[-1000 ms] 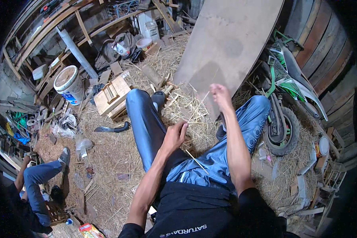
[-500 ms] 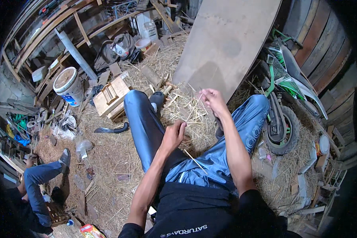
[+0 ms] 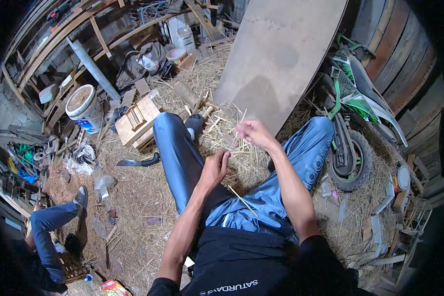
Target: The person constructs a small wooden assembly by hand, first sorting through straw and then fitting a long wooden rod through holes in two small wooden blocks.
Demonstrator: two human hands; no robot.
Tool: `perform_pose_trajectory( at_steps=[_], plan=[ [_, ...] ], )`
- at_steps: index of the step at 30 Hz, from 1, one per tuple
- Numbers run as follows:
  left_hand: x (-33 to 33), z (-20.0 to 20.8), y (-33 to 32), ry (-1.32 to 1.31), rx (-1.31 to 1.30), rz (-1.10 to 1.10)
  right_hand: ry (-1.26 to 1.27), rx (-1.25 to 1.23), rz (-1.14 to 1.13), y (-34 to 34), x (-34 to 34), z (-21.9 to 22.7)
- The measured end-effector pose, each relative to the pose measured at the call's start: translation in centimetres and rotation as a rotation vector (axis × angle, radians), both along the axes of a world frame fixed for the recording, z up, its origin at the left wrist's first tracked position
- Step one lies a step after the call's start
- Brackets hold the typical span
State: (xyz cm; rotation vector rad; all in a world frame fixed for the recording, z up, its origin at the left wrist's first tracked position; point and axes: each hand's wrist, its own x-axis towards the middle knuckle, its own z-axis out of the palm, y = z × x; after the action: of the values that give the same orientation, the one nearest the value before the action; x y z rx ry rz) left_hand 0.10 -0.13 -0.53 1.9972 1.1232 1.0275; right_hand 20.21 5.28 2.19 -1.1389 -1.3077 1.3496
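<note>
Resting on slick trousers (image 3: pixel 175 148), that thin strip (image 3: pixel 242 201) is risking slipping if you're shifting; left hand (image 3: pixel 215 166) is looking curled, right hand (image 3: pixel 255 133) blurry, can't tell grips.

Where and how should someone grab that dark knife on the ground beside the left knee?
Probably by its thick, curved handle, coming from above on the side of the left leg: the knife lies with its handle end toward that leg and its flatter blade pointing away. I can't tell which edge is sharp.
</note>
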Motion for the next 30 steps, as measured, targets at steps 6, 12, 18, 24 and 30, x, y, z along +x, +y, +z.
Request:
perform_pose_trajectory(
  at_steps=[6, 12, 18, 24, 30],
  plan=[
    [-0.1, -0.1, -0.1, 0.032, -0.02, -0.006, -0.02, -0.032, -0.082, 0.1, 0.2, 0.4],
    [-0.1, 0.6, -0.1, 0.062, -0.033, -0.014, 0.008, -0.038, -0.313, 1.3, 1.2, 0.2],
    [-0.3, 0.6, -0.3, 0.033, -0.083, -0.026, -0.105, 0.03, -0.169, 0.7, 0.6, -0.6],
    [-0.1, 0.5, -0.4, 0.018, 0.0, -0.028, -0.05, 0.057, -0.379, 2.2, 3.0, -0.4],
    [-0.1, -0.2, -0.1, 0.017, 0.009, 0.007, 0.034, -0.009, -0.274, -0.7, 1.3, 2.1]
  ],
)
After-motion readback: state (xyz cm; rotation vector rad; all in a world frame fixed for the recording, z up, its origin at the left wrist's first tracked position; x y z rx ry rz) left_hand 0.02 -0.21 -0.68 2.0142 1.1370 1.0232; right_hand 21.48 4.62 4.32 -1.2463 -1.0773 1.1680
